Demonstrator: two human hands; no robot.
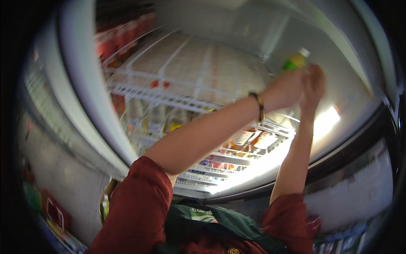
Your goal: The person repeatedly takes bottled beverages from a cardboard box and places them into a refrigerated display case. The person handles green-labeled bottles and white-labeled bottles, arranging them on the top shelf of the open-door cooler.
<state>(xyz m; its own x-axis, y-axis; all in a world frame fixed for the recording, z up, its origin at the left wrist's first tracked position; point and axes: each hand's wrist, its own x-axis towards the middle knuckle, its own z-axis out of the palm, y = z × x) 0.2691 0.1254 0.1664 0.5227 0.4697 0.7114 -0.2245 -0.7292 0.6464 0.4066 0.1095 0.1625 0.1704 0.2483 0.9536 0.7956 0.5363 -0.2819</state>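
A small plastic bottle [294,62] with a white cap and a yellow and green body leans at the upper right, above the top wire shelf [190,66] of a lit drinks fridge. My left hand [285,90], with a dark and gold bracelet [260,108] at the wrist, reaches across to just below it and covers its lower part. Close beside it, my right hand [313,84] is raised with bent fingers, overlapping the left in view. Both hands are blurred. Whether either one grips the bottle is hidden.
Red packs [122,38] stand at the top shelf's left end. Clear bottles [155,117] and amber bottles [253,139] fill lower shelves. A bright light strip [269,158] runs down the right inner side. The fridge's pale left frame [79,79] bounds the opening. A bottle in a carton [105,204] is at lower left.
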